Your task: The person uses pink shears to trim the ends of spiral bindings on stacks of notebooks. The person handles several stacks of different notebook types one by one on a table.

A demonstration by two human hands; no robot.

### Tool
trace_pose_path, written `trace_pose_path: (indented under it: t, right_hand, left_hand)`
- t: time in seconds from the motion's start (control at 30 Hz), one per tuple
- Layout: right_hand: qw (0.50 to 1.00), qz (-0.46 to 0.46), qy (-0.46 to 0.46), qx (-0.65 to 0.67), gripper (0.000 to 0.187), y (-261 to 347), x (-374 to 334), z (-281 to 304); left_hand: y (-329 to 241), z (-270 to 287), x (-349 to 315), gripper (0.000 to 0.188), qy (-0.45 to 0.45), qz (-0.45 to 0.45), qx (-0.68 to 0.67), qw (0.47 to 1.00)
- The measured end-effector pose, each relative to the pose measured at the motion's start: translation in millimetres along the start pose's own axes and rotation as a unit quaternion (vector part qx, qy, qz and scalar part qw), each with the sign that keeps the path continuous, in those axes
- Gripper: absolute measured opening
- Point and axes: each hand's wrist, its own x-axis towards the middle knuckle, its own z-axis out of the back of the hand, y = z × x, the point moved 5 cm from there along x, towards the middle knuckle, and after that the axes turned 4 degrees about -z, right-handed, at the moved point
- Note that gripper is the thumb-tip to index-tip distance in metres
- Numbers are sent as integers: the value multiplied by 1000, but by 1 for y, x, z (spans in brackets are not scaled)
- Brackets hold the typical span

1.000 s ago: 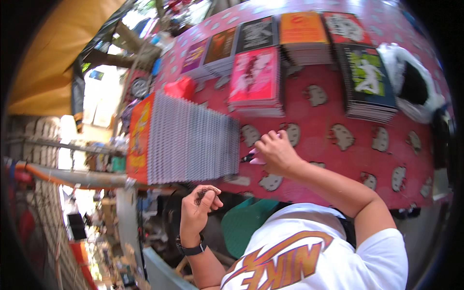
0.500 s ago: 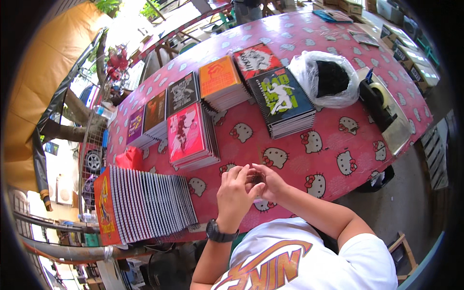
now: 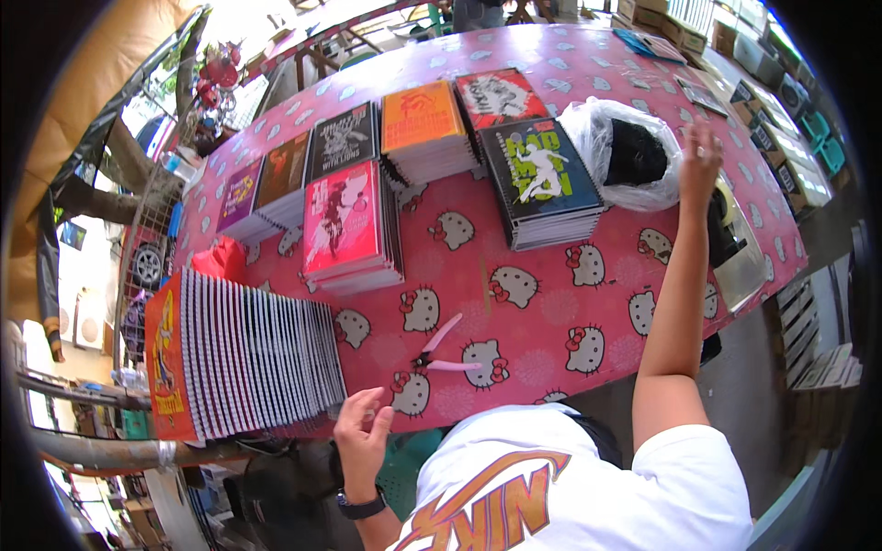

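Observation:
My left hand (image 3: pixel 363 433), with a dark watch on its wrist, is held at the table's near edge, fingers apart and nothing in them. It is closest to a leaning row of spiral-bound notebooks (image 3: pixel 262 354) with an orange cover at its end. On the table in front of me lies a pair of pink-handled cutters (image 3: pixel 439 355), handles spread. My right arm stretches far to the right. The right hand (image 3: pixel 701 163), a ring on one finger, is beside a white plastic bag (image 3: pixel 574 124) filled with something black (image 3: pixel 636 154); its fingers are extended and look empty.
Stacks of notebooks stand across the table: pink (image 3: pixel 344 220), black (image 3: pixel 342 142), orange (image 3: pixel 423 119), red (image 3: pixel 501 96), dark blue (image 3: pixel 537 174), brown (image 3: pixel 283 170) and purple (image 3: pixel 241 197). A tape dispenser (image 3: pixel 730 230) is at the right edge, and a red bundle (image 3: pixel 220 261) at the left.
My hands were together over the table, around something dark. They have parted: the right moved far right to the bag, the left drew back to the lower left, uncovering the pink-handled cutters.

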Motion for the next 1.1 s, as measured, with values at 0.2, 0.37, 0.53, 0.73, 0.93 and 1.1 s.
trace_pose_path:
  t: [0.2,0.37,0.53,0.73,0.93,1.1]
  right_hand:
    - [745,-258,152,596,14,145,-6,81]
    - [621,224,457,596,55,335,-114,152]
    - [589,371,604,387,110,358,-155,161]
    - [575,365,583,443,58,360,-162,169]
    - [344,88,654,668,44,399,-98,226]
    - [580,221,308,721,37,426,-46,281]
  left_hand:
    - [49,33,-55,21,-82,65,88,991]
    - [57,49,-64,21,-188,112,85,972]
    - [54,89,-89,30,-343,120,60,930]
    - [40,116,-66,41,-339,94,64,934]
    - [15,136,-40,33,-339,51,206,916]
    - [4,131,-26,26,-318,79,209,921]
